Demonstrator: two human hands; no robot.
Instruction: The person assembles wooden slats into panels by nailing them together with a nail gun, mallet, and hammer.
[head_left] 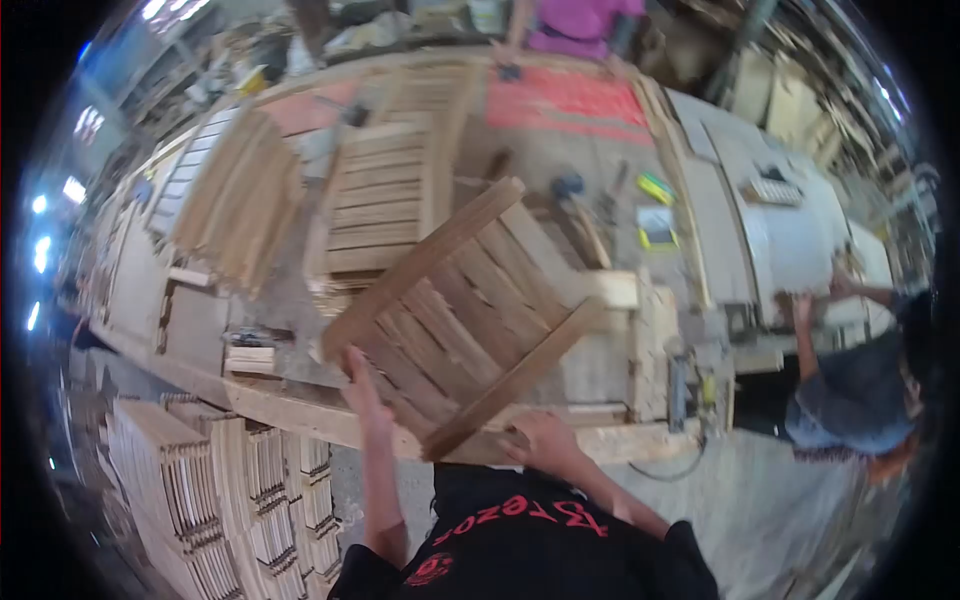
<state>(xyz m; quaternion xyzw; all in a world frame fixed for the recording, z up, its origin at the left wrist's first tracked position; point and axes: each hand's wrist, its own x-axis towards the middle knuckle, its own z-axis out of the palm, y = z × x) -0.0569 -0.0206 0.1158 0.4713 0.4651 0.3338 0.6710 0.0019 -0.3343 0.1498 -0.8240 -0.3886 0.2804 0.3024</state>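
A brown slatted wooden panel (455, 320) is tilted across the bench in front of me, with two long rails and several slats between them. My left hand (370, 395) grips its left rail near the lower corner. Close to the panel's near edge, my right hand (548, 442) has its fingers curled against the wood; the fingertips are partly hidden. Behind the panel lies a stack of paler slatted panels (375, 190). A hammer-like tool with a wooden handle (590, 235) rests just beyond the panel's right end.
Loose wooden slats (240, 195) are piled at the left of the bench (330, 412). Bundled panels (170, 470) stand on the floor below. A yellow-and-white box (657, 227) lies right of centre. A co-worker (850, 395) is at the right, another person in pink (575, 28) across.
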